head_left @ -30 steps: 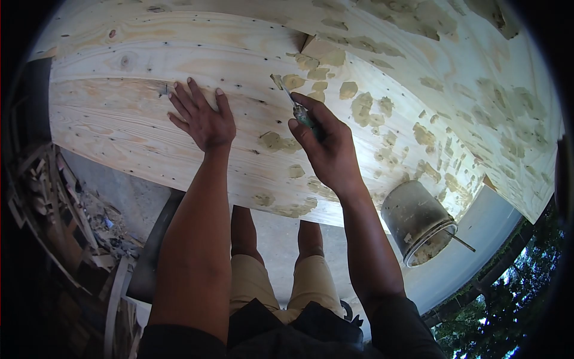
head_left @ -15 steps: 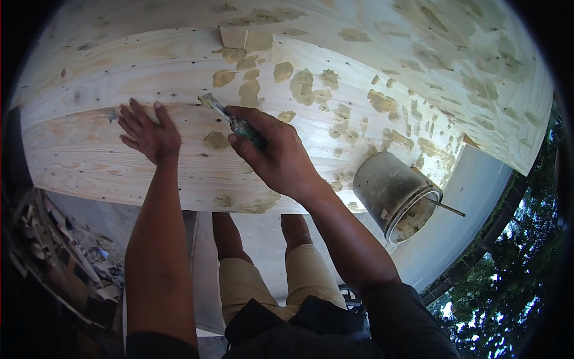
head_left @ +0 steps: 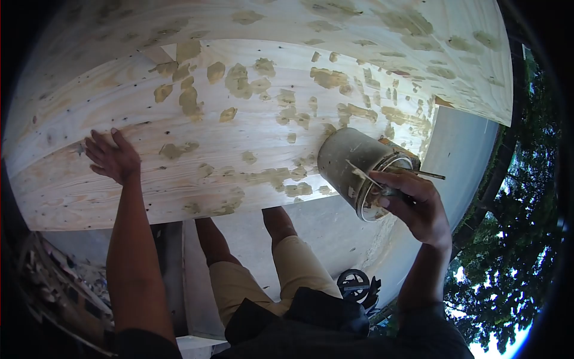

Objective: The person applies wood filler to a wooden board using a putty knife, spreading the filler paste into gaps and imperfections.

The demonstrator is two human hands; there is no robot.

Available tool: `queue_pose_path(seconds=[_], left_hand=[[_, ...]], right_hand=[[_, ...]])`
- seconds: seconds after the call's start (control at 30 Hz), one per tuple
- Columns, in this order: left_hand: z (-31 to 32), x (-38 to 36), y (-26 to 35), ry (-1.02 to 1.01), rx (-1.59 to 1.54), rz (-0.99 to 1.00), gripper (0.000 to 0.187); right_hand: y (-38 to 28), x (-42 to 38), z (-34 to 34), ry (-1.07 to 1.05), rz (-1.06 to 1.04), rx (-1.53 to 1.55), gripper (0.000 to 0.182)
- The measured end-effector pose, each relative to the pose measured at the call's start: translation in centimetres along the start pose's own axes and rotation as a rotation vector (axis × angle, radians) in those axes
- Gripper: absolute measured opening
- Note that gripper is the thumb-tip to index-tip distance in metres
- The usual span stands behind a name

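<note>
My left hand (head_left: 113,157) rests on the pale wooden panel (head_left: 197,137) at its left part, fingers spread and holding nothing. Beige-green filler patches dot the panel. At the right, my right hand (head_left: 415,203) grips a putty knife (head_left: 366,175), its blade pointing up and left over the open end of a grey bucket (head_left: 353,152). The bucket lies tilted at the panel's right part, its rim toward the lower right and smeared with residue. My right fingers hide most of the knife's handle.
A second filler-patched wood panel (head_left: 442,36) curves along the top. A stick (head_left: 431,175) juts from the bucket's mouth. Below are a grey floor (head_left: 323,239), a black wheel (head_left: 353,285) and scrap (head_left: 66,269) at lower left. Trees (head_left: 508,239) stand at right.
My right hand has moved right with the putty knife, from above the panel to the bucket's mouth. The view has shifted right; my left hand stays spread on the wood.
</note>
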State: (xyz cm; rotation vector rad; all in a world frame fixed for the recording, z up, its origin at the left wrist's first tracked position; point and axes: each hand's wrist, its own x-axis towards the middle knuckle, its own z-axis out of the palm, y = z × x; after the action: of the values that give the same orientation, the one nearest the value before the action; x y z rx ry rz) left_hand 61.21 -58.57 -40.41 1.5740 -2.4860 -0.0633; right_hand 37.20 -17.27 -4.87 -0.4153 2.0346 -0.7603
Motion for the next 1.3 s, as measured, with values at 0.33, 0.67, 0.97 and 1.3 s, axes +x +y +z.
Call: queue_pose_path(seconds=[0.33, 0.67, 0.97, 1.3], left_hand=[[1.2, 0.1, -1.4, 0.034, 0.049, 0.04, 0.072], [1.7, 0.5, -2.1, 0.02, 0.06, 0.016, 0.074], [2.2, 0.6, -2.7, 0.038, 0.064, 0.025, 0.074], [2.7, 1.0, -3.6, 0.056, 0.067, 0.052, 0.075]], right_hand=[[10.5, -4.0, -0.7, -0.054, 0.595, -0.816, 0.022], [17.9, -1.3, 3.8, 0.001, 0.484, -0.893, 0.019], [19.1, -1.1, 4.2, -0.054, 0.449, -0.9, 0.021], [18.5, -0.6, 2.4, -0.18, 0.329, -0.9, 0.023]])
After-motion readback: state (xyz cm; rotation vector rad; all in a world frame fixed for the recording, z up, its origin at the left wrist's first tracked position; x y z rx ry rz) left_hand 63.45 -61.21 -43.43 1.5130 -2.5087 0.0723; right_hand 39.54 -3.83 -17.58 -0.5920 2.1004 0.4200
